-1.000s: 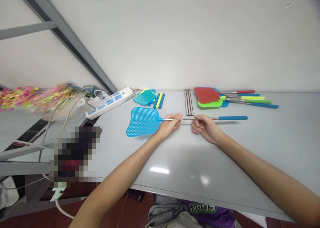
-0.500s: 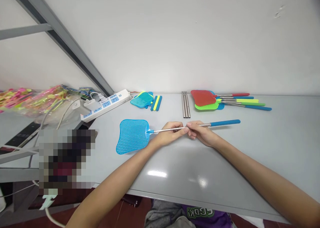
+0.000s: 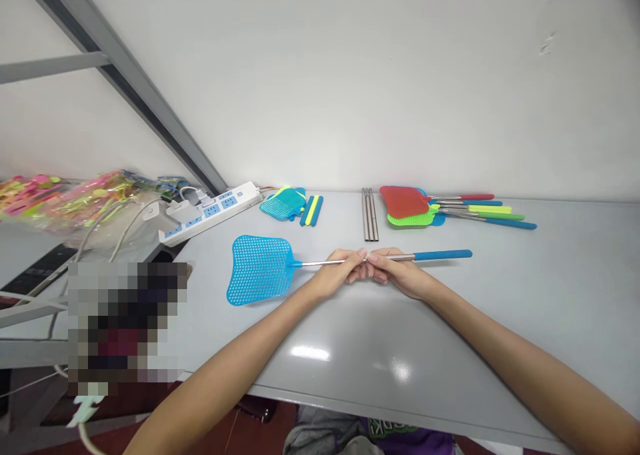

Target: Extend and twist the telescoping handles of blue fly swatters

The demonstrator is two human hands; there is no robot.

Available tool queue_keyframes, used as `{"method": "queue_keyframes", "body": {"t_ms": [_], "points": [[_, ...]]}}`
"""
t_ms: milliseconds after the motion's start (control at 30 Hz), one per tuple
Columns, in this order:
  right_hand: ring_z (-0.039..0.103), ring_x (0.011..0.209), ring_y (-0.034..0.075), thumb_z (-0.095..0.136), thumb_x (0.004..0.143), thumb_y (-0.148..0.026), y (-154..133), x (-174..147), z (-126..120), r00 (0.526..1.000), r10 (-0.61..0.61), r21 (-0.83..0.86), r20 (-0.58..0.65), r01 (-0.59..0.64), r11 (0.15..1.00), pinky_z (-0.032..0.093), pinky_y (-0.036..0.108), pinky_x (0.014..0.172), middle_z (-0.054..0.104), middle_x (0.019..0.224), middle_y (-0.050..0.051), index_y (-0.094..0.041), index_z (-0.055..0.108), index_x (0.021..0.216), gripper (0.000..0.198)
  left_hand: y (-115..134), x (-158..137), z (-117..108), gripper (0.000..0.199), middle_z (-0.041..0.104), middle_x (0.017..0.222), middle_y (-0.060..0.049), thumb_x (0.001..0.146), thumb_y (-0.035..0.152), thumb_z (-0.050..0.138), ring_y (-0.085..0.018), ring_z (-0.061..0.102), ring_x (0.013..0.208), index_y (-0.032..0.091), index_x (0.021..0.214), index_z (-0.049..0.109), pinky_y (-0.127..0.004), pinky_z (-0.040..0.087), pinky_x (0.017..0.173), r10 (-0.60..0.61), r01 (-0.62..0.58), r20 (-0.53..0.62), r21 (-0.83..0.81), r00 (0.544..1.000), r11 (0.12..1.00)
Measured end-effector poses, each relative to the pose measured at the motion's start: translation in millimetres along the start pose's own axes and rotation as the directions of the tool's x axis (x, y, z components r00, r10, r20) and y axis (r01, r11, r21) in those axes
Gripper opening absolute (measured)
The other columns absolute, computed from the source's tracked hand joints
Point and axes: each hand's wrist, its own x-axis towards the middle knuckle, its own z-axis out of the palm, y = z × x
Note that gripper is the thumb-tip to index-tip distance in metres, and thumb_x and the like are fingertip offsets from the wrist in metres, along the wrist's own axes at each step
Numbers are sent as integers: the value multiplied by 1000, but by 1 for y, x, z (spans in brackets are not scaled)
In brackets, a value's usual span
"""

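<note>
Grip: left hand (image 3: 341, 270) and right hand (image 3: 401, 273) both grasp the metal shaft (image 3: 314, 263) of a blue fly swatter (image 3: 260, 272), thumbs uppermost, fingertips close together.
Tabletop: smooth, glossy grey table (image 3: 350, 355); the swatter is held above it, directly in front of the person.
Shaft work: judged to be two-handed handling of the telescopic section; the next move calls for both hands in line, so the thin rod is not bent.
Shaft joint: covered by the fingers; whether the sections meet there cannot be confirmed.
Swatter head: flared, perforated, seemingly flexible plastic.
Handle sleeve (image 3: 443, 255): blue, matt, round-ended, beyond the right hand.
Metal tubes (image 3: 370, 215): slim, bare, side by side behind the hands.
Loose sleeves (image 3: 311, 211): blue, yellow, blue, lying parallel.
Loose swatter heads (image 3: 284, 203): teal mesh uppermost, yellow-green beneath.
Stacked swatters (image 3: 406, 202): red head uppermost, handles fanned rightward.
Wall (image 3: 320, 82): plain, pale, behind everything.
</note>
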Motion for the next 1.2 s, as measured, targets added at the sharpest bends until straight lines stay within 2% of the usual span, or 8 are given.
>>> {"method": "queue_keyframes", "body": {"t_ms": [100,200,433,967,1200], "points": [[34,44,9,45,77,-29,2,0,-1,1000,16,24,-9,-16,1000,22,25,47,37,42,-3,-14,49,48,33,-1,0,4,44,47,48,0,81,40,30,-8,36,41,13,56,53,-22,28,46,-50,55,64,-83,997,995],[31,42,8,44,77,-25,3,0,-1,999,26,53,-37,-24,998,20,25,45,35,40,-3,-15,44,44,34,-1,0,6,42,46,47,0,81,37,29,-8,38,41,12,56,53,-23,30,47,-58,77,113,-166,992,983],[22,38,7,41,76,-21,2,2,1,994,51,123,-99,-38,992,15,26,44,25,37,-6,-16,39,42,35,-2,4,8,33,38,41,4,80,32,32,-9,38,43,17,51,37,-25,32,55,-54,80,89,-317,995,945],[25,37,6,41,73,-19,6,3,1,990,31,133,-141,-12,991,14,26,43,27,35,-6,-16,37,40,34,-3,3,6,33,41,40,3,81,31,32,-8,38,44,17,51,33,-23,31,53,-105,131,104,-290,989,948],[23,36,6,41,70,-17,4,4,4,975,23,103,-221,0,995,12,26,41,26,38,-6,-16,35,39,33,-7,5,0,35,29,30,6,78,30,32,-6,23,32,18,46,29,-22,19,39,-108,143,117,-356,987,923]]}}
